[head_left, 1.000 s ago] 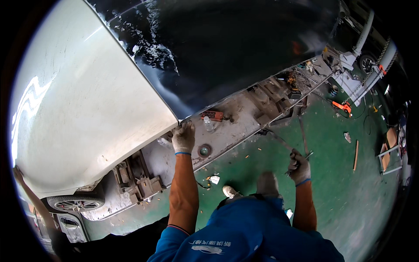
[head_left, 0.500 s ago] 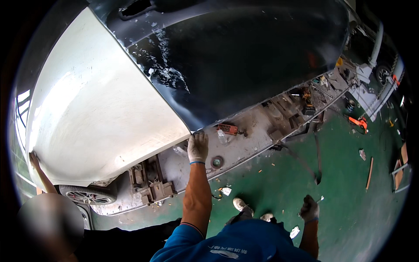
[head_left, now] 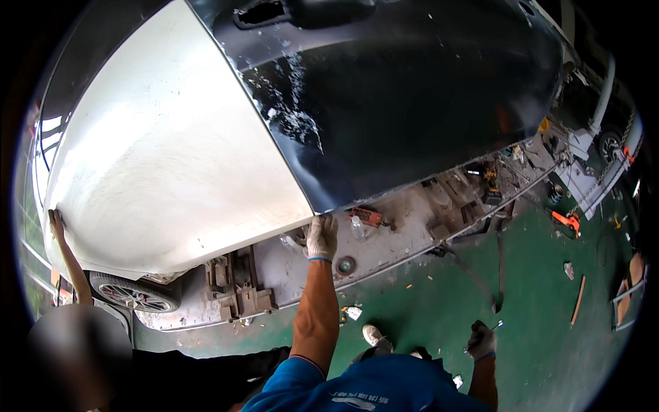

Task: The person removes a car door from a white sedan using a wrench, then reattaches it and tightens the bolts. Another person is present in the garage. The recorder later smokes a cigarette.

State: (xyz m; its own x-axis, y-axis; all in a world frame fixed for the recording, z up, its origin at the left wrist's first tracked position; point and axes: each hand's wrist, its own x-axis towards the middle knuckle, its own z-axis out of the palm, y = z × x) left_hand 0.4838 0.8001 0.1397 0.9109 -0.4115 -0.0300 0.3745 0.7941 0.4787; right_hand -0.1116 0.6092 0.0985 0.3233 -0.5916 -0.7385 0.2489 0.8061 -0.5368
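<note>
My left hand (head_left: 321, 237), in a pale glove with darker fingertips, reaches up to the lower corner where a white car body panel (head_left: 178, 151) meets a dark car door (head_left: 412, 103). Its fingers stretch upward against the bottom edge, the thumb apart on the left. Scuffed white patches mark the dark door near the seam. Low at the right, over the green floor, my gloved right hand (head_left: 482, 341) is closed around a slim metal tool (head_left: 500, 323). Only the tool's tip shows, so its exact kind is hidden.
At the left, another person's bare hand (head_left: 56, 225) touches the white panel's edge. Below the car runs a metal platform (head_left: 295, 275) with clamps (head_left: 246, 299), a red tool (head_left: 366, 217), a clear bottle (head_left: 357, 228) and a tape roll (head_left: 345, 266). An orange tool (head_left: 567, 223) lies on the floor.
The view has shifted, so the car panels sit further right. My left hand stays at the panel corner, its thumb now more spread. The right hand still grips the metal tool, slightly turned.
</note>
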